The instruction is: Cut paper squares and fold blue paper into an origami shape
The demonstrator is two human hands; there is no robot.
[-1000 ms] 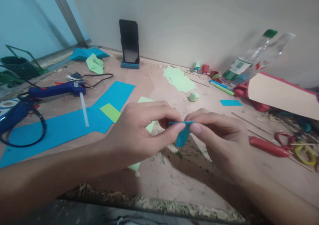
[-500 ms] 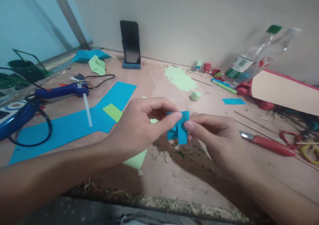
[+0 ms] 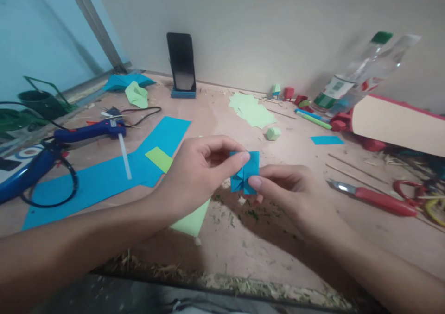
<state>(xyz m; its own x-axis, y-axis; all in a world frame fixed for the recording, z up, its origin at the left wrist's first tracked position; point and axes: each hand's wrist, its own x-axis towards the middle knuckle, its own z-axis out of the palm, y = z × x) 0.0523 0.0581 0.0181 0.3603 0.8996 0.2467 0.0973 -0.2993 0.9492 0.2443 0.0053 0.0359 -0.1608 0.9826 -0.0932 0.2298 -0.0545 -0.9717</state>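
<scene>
Between my hands, above the tabletop, is a small folded piece of blue paper [image 3: 251,166] with creased flaps on its face. My left hand [image 3: 203,175] pinches its upper left part, thumb in front and fingers behind. My right hand [image 3: 292,189] grips the lower right edge, the thumb pressed on the front. Under my left hand lie a pale green paper sheet [image 3: 191,221], a yellow-green strip [image 3: 158,159] and large blue paper pieces [image 3: 90,182]. A small green paper block [image 3: 273,134] stands beyond my hands.
At left lies a blue glue gun [image 3: 90,131] with a cable. A phone [image 3: 181,61] stands at the back. To the right are a red-handled cutter [image 3: 382,200], scissors [image 3: 405,191], thin sticks [image 3: 358,168], a blue paper strip [image 3: 327,140] and plastic bottles [image 3: 335,89].
The right thumb has slid lower on the blue paper. Its front flaps now lie flatter and closer together, and both hands still hold it. The view has shifted slightly.
</scene>
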